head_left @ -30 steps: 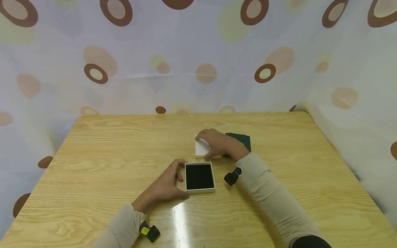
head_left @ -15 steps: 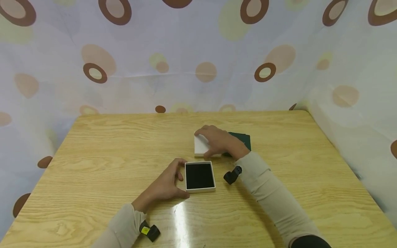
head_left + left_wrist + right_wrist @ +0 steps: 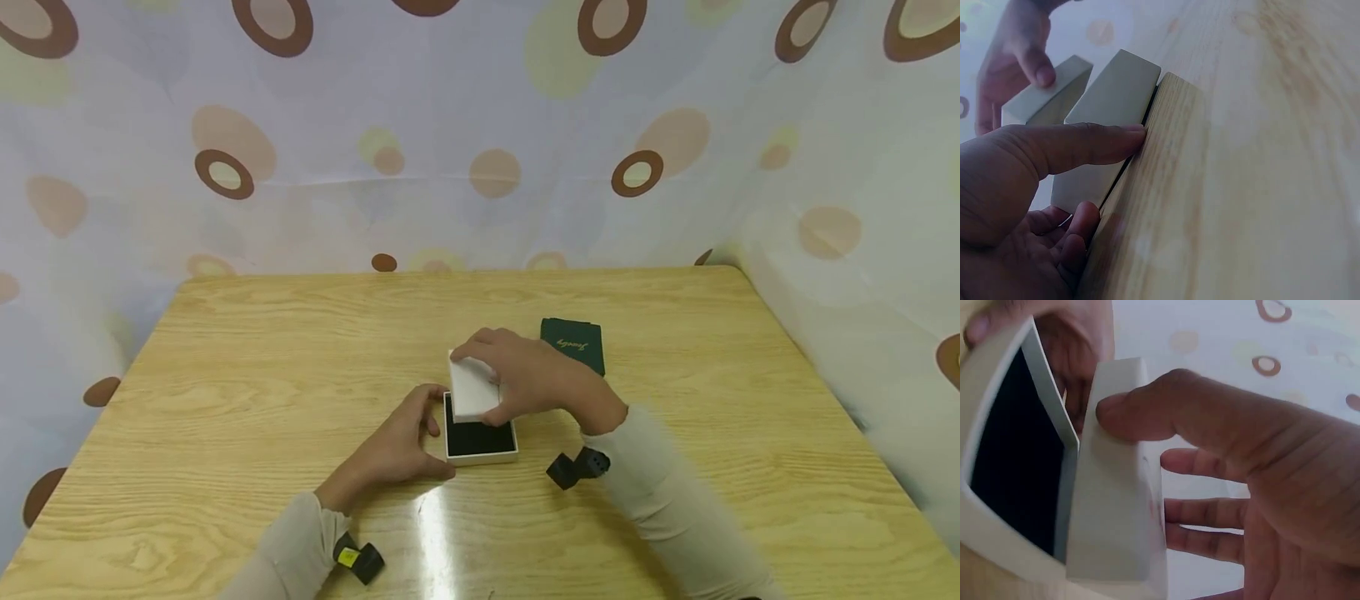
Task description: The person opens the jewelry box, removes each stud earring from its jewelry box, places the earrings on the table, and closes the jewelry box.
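Observation:
My left hand (image 3: 397, 442) holds the left side of a square white box base (image 3: 486, 459) on the table. Its thumb (image 3: 1097, 145) lies along the near wall in the left wrist view, with other fingers at the far side. Black lining (image 3: 1019, 450) covers the inside of the base, as the right wrist view shows. With thumb and fingers on opposite edges, my right hand (image 3: 528, 375) grips the white box lid (image 3: 471, 390). The lid is tilted over the back part of the base and hides some of the lining. Whether lid and base touch cannot be told.
A dark green pouch (image 3: 576, 343) with gold lettering lies on the wooden table (image 3: 300, 350), behind and to the right of the box. Patterned cloth (image 3: 427, 208) hangs behind the table and along its sides.
My right hand has lifted the lid off the table and brought it toward me and left, over the base. More of the green pouch shows now. My left hand and the base have stayed put.

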Demonstrator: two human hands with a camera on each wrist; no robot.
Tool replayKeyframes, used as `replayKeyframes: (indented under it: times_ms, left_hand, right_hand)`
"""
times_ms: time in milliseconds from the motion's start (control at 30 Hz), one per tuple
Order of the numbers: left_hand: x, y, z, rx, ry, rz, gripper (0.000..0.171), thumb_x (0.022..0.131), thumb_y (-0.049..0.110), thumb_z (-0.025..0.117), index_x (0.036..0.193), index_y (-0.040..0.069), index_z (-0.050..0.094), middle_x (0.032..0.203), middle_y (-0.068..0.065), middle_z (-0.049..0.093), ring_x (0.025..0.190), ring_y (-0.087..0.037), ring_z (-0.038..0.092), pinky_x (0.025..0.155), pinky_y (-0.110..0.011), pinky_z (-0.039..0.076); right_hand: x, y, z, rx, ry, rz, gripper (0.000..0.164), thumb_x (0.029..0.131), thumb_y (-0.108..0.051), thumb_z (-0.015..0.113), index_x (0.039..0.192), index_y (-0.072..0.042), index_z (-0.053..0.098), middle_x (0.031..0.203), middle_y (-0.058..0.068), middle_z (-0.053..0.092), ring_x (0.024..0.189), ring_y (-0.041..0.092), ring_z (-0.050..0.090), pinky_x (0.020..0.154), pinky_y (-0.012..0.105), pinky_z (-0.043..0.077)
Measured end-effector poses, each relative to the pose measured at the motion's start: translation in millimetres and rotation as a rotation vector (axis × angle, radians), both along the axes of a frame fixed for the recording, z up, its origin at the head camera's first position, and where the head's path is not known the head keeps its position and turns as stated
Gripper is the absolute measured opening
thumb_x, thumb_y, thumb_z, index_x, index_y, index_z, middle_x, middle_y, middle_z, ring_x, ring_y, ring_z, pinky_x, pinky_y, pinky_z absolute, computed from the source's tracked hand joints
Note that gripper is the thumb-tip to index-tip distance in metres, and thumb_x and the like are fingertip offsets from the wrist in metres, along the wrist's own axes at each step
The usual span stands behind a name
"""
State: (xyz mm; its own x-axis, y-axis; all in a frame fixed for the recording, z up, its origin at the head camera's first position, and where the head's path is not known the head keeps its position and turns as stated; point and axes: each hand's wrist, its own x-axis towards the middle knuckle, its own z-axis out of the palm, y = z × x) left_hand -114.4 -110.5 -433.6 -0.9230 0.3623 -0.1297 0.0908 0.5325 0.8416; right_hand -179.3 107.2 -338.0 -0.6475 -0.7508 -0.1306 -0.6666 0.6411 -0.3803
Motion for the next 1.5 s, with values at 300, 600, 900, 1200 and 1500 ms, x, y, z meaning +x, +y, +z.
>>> replayKeyframes:
  times_ms: [300,600,900,1200,1500]
  left_hand:
    - [0.2,0,1.2,-0.001,0.005,-0.022,0.097,0.065,0.013,0.093,0.143,0.009,0.036,0.114,-0.007,0.053,0.097,-0.017,0.048,0.078,-0.024,0.042]
    - [-1.3,-2,5.6,0.001,0.025,-0.023,0.096,0.065,0.011,0.092,0.142,0.011,0.036,0.108,-0.006,0.053,0.097,-0.017,0.048,0.080,-0.024,0.040]
    - [-1.5,-2,6.3,0.001,0.003,-0.017,0.095,0.066,0.012,0.093,0.142,0.011,0.035,0.106,-0.006,0.053,0.097,-0.017,0.048,0.079,-0.024,0.040]
    - [0.1,-1,5.9,0.009,-0.008,-0.026,0.106,0.067,0.011,0.093,0.148,0.013,0.025,0.128,-0.008,0.048,0.100,-0.017,0.048,0.084,-0.027,0.041]
    - [0.5,0,4.2,-0.018,0.005,-0.035,0.104,0.067,0.012,0.093,0.149,0.012,0.027,0.130,-0.007,0.048,0.100,-0.016,0.049,0.085,-0.027,0.041]
  right_hand:
    - [28.0,-6,-10.0,-0.005,0.009,0.000,0.074,0.074,-0.032,0.088,0.139,-0.020,0.054,0.133,0.003,0.055,0.101,0.017,0.053,0.071,0.029,0.049]
    - [32.6,-10,-8.6,0.009,0.057,0.027,0.071,0.074,-0.031,0.088,0.136,-0.019,0.056,0.131,0.004,0.056,0.105,0.019,0.054,0.072,0.033,0.052]
    - [34.7,-13,-9.8,0.033,0.096,0.025,0.069,0.074,-0.038,0.087,0.133,-0.022,0.057,0.129,0.001,0.057,0.107,0.019,0.054,0.070,0.033,0.053]
    - [32.3,-18,-16.2,0.084,0.050,0.021,0.071,0.073,-0.033,0.088,0.134,-0.023,0.055,0.130,0.003,0.056,0.107,0.021,0.054,0.070,0.037,0.053]
    - [33.0,-17,-22.7,0.112,0.052,0.016,0.071,0.073,-0.034,0.088,0.135,-0.023,0.053,0.129,0.003,0.056,0.109,0.021,0.054,0.071,0.039,0.054]
